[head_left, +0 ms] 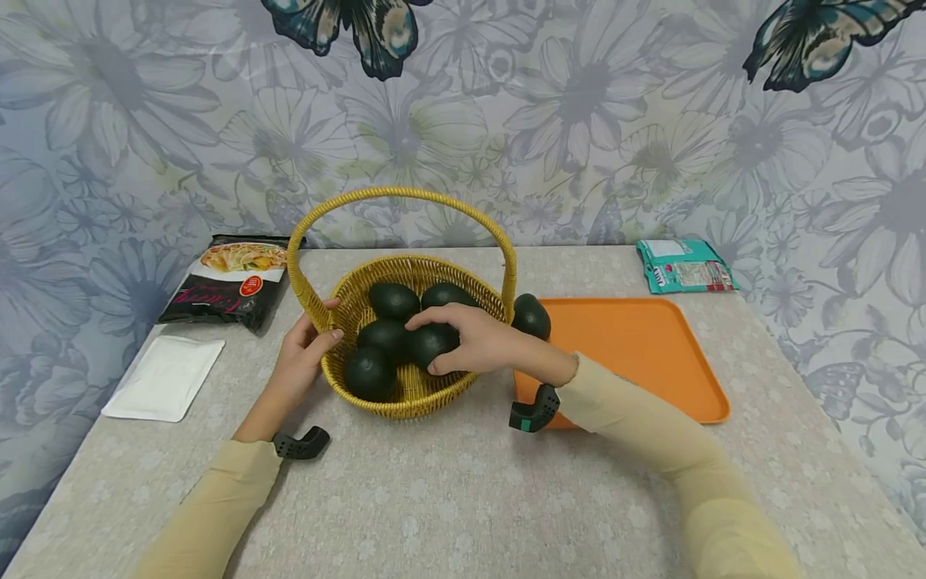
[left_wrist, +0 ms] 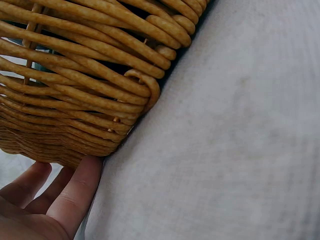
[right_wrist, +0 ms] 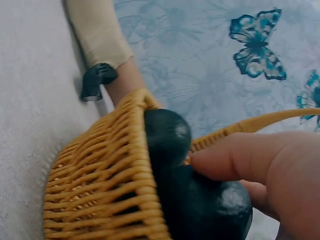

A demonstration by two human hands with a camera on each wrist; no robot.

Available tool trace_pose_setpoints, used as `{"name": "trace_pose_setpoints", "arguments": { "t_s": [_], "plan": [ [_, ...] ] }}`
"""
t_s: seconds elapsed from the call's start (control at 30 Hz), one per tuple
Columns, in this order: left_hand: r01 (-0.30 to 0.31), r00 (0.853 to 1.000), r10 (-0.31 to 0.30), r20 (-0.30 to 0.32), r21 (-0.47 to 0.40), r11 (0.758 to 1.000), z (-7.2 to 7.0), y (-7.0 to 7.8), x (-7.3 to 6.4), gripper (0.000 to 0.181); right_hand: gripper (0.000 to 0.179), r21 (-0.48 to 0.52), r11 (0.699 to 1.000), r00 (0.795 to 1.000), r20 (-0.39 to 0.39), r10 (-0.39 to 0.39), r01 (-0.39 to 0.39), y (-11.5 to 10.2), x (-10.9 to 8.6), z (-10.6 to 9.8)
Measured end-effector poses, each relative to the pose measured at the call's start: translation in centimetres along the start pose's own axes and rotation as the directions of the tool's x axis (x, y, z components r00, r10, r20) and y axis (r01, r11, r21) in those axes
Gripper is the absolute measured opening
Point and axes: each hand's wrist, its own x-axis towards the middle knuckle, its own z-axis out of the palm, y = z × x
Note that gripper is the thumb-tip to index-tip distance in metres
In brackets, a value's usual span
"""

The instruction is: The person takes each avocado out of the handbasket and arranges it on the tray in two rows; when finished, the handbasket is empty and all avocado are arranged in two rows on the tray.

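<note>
A yellow woven basket with a tall arched handle stands mid-table, holding several dark green avocados. At its left side my left hand grips the rim by the foot of the handle, thumb on the rim and fingers outside. The left wrist view shows fingers against the woven wall. My right hand reaches inside, thumb and fingers around an avocado at the basket's right; the right wrist view shows this avocado beside another. One more avocado lies at the orange tray's left end.
Right of the basket lies the orange tray, partly under my right forearm. A teal packet is at the back right. At the left are a black noodle packet and a white flat pouch. A patterned wall closes off the back.
</note>
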Motion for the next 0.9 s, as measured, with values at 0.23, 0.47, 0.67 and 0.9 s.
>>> {"name": "trace_pose_setpoints", "arguments": {
  "t_s": [0.23, 0.47, 0.67, 0.9],
  "plan": [
    [0.004, 1.0, -0.004, 0.001, 0.009, 1.0, 0.0, 0.0, 0.0, 0.051, 0.06, 0.216, 0.976, 0.999, -0.036, -0.032, 0.039, 0.1, -1.8, -1.9],
    [-0.006, 1.0, 0.006, -0.002, 0.004, 1.0, 0.0, -0.1, 0.0, 0.051, 0.062, 0.296, 0.953, 0.995, -0.09, -0.035, 0.06, 0.3, -4.1, -3.5],
    [-0.013, 1.0, 0.013, -0.006, 0.011, 1.0, 0.0, -0.1, 0.0, 0.05, 0.062, 0.345, 0.931, 0.993, -0.068, -0.101, 0.118, 1.1, -5.9, -4.0],
    [-0.017, 1.0, 0.017, -0.008, 0.01, 1.0, 0.1, -0.1, 0.1, 0.05, 0.061, 0.394, 0.909, 0.991, -0.045, -0.13, 0.137, 2.0, -7.9, -4.4]
  ]
}}
